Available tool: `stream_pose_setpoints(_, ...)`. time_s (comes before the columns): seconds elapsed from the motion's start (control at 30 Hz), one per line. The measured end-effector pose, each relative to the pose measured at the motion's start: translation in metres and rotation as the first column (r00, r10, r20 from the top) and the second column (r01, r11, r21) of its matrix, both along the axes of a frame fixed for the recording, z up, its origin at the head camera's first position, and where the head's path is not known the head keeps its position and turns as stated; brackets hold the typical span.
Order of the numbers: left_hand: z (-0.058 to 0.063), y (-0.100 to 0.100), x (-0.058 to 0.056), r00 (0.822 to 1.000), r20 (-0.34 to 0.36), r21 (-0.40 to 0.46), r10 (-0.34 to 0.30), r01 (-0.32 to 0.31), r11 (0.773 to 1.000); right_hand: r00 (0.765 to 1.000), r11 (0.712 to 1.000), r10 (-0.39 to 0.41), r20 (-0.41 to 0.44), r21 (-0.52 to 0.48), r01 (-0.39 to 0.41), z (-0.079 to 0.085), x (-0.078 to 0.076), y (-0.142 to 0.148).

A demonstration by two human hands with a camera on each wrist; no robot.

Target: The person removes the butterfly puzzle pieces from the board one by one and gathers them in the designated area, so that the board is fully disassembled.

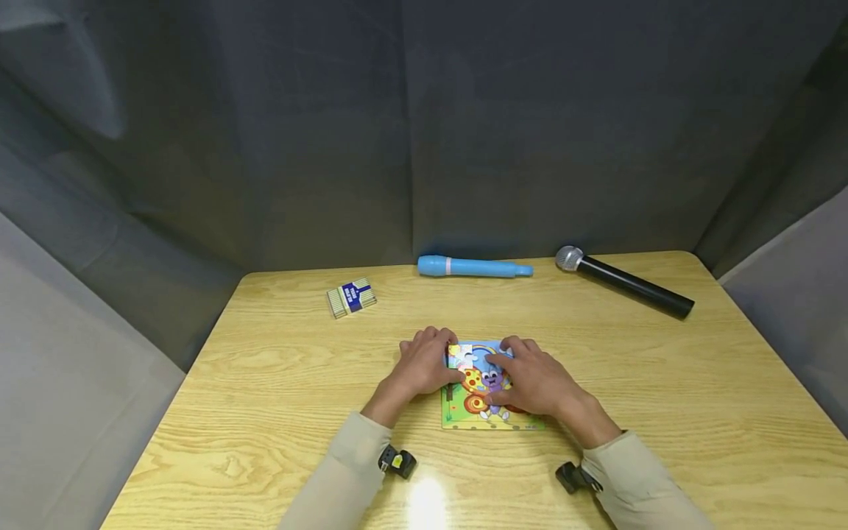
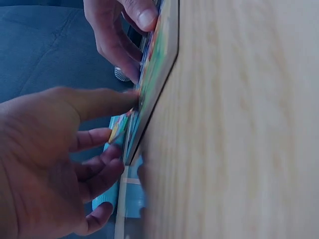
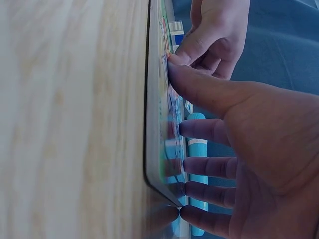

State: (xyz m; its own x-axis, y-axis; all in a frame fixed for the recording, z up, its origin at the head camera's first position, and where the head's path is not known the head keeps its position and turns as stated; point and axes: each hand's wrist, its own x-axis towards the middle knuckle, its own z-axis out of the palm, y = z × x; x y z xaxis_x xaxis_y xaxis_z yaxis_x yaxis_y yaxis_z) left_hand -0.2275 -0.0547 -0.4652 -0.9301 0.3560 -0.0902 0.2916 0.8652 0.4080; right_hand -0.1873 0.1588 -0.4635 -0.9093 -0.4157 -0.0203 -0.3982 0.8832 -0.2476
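Observation:
A jigsaw puzzle with a cartoon butterfly lies flat on the table in front of the person. At its upper left corner, the left hand holds a puzzle piece between thumb and index finger. In the left wrist view this puzzle piece is tilted up from the board, with the thumb low at the puzzle's surface. The right hand rests on the puzzle's right side, fingers spread and fairly straight. Its thumb touches the picture near the middle, and its palm covers part of the right edge.
Behind the puzzle, a blue stick-shaped object with a pale band lies along the table's back edge. A black microphone lies at the back right. A clear pack of thin sticks with a blue label sits at the back left. Dark curtain hangs behind the table.

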Motion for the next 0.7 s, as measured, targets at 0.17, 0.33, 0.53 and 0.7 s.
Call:
stream_pose_setpoints(0.17, 0.002, -0.003, 0.001, 1.000, -0.005, 0.007, -0.024, 0.024, 1.000, 1.000, 1.000, -0.003, 0.001, -0.004, 0.003, 0.001, 0.000, -0.001)
stream_pose_setpoints(0.33, 0.003, -0.004, 0.000, 0.995, -0.086, -0.030, -0.041, 0.039, 0.999, 1.000, 1.000, -0.004, -0.001, -0.011, 0.004, 0.001, 0.000, 0.000)
stream_pose_setpoints(0.53, 0.003, -0.007, -0.001, 0.991, -0.129, -0.057, -0.030, 0.023, 0.998, 1.000, 1.000, -0.003, 0.008, -0.016, 0.003, 0.002, 0.001, 0.000)
stream_pose_setpoints(0.7, 0.002, -0.015, -0.001, 0.990, -0.143, -0.020, -0.023, 0.021, 1.000, 1.000, 1.000, -0.010, 0.016, -0.021, 0.011, 0.002, 0.001, 0.000)
